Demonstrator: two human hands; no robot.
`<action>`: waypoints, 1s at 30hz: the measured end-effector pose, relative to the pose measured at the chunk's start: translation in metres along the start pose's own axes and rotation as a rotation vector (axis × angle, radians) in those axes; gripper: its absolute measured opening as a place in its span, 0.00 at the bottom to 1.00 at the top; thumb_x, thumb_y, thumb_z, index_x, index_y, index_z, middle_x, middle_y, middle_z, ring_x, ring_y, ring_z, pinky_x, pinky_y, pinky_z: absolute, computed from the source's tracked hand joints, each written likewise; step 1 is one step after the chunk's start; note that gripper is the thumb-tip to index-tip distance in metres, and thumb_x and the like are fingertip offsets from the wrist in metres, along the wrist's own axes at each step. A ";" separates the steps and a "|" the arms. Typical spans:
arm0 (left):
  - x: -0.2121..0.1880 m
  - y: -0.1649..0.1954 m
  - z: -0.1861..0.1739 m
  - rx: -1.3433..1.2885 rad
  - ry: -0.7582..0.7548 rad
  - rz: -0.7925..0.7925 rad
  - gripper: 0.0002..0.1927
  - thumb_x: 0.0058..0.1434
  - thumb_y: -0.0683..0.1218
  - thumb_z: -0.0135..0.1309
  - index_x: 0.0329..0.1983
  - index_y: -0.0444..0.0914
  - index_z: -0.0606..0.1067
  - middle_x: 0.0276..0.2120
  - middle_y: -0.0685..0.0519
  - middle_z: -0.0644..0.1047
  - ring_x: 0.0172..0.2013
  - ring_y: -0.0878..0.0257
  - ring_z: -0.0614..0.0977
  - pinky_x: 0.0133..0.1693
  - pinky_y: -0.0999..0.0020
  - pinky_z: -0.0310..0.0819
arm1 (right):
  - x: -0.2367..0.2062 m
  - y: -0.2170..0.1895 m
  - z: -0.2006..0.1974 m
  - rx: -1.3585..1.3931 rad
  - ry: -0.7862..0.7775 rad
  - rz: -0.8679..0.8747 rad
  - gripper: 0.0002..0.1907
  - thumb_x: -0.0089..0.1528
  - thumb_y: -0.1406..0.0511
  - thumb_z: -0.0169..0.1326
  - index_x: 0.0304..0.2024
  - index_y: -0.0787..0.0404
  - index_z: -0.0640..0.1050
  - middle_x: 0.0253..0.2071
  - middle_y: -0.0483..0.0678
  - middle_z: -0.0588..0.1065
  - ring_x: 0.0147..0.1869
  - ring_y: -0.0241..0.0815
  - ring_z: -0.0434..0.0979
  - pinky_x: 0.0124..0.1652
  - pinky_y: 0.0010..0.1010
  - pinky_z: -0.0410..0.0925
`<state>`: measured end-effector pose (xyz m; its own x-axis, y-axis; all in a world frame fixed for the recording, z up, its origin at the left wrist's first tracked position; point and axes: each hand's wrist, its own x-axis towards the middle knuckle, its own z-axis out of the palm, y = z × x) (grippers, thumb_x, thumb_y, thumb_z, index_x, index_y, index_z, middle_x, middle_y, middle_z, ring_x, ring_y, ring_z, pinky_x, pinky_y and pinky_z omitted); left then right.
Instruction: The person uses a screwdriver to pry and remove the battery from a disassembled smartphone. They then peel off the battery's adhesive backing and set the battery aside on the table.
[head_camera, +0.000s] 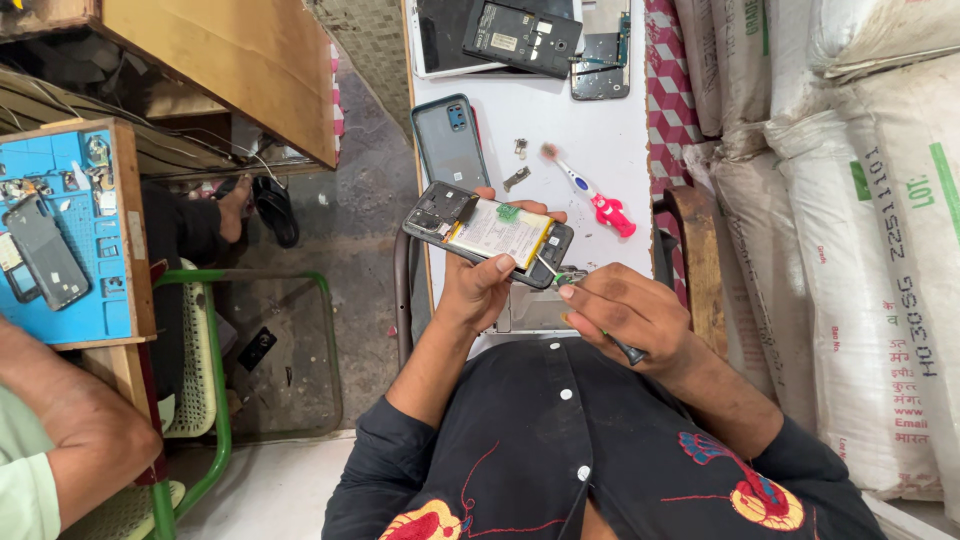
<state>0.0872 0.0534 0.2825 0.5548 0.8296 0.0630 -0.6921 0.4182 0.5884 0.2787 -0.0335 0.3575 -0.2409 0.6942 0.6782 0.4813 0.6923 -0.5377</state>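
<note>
Here, left hand (482, 283): grasping the opened phone (488, 234), held above the white table (590, 130)
Right hand (625, 315): clenched on a screwdriver (592, 318), tip at the phone's right end
Far: brush (588, 189), grey cover (450, 140)

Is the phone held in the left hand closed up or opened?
Opened: the dark smartphone shows its white battery; its grey back cover lies apart.

Toothbrush (590, 195), back cover (452, 140) flanking bare tabletop (590, 130).
</note>
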 end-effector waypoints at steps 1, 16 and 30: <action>0.000 0.000 0.000 -0.001 0.004 -0.001 0.39 0.58 0.41 0.68 0.70 0.49 0.63 0.61 0.39 0.73 0.66 0.37 0.74 0.65 0.44 0.74 | 0.000 0.000 0.000 -0.003 -0.003 -0.005 0.15 0.59 0.74 0.64 0.48 0.69 0.76 0.35 0.52 0.76 0.37 0.48 0.79 0.35 0.35 0.72; 0.000 -0.004 -0.002 -0.009 0.013 -0.003 0.38 0.57 0.42 0.70 0.67 0.48 0.65 0.60 0.39 0.74 0.64 0.37 0.75 0.65 0.43 0.74 | -0.003 0.003 0.006 -0.053 -0.002 -0.105 0.15 0.59 0.74 0.64 0.46 0.72 0.76 0.34 0.54 0.76 0.35 0.50 0.78 0.35 0.36 0.72; 0.000 -0.007 -0.009 -0.010 0.011 -0.008 0.38 0.56 0.42 0.70 0.66 0.50 0.65 0.58 0.40 0.74 0.63 0.37 0.76 0.65 0.42 0.75 | -0.010 0.005 0.013 -0.116 0.011 -0.140 0.15 0.58 0.74 0.65 0.46 0.72 0.76 0.34 0.54 0.76 0.36 0.50 0.79 0.36 0.35 0.74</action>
<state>0.0874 0.0538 0.2708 0.5550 0.8304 0.0496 -0.6924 0.4280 0.5808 0.2722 -0.0344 0.3419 -0.3035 0.5901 0.7481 0.5381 0.7541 -0.3765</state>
